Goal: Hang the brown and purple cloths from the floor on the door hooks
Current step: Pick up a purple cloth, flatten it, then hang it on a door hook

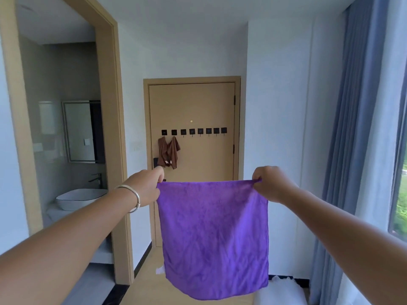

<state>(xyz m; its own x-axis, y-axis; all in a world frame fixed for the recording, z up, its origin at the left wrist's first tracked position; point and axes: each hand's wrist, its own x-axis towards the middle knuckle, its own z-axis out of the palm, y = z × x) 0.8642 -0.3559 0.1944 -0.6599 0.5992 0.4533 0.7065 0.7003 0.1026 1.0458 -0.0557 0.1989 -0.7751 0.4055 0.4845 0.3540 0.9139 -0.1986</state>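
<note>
I'm seeing left hand [146, 187] pinching purple cloth [213, 236] at top left corner, right hand [272, 183] pinching top right corner; cloth hanging spread flat between and below both. Eight hooks [192, 131] on door [198, 106]; two brown cloths [168, 154] hanging from leftmost two.

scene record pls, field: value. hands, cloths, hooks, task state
left hand: pinches top left corner of the purple cloth
right hand: pinches top right corner
purple cloth: held spread flat in the air, hanging free below both hands, short of the door
brown cloth: hangs from the two leftmost door hooks
door hooks: row of eight, six bare
left wrist: silver bangle
task state: brown hung, purple not yet
</note>
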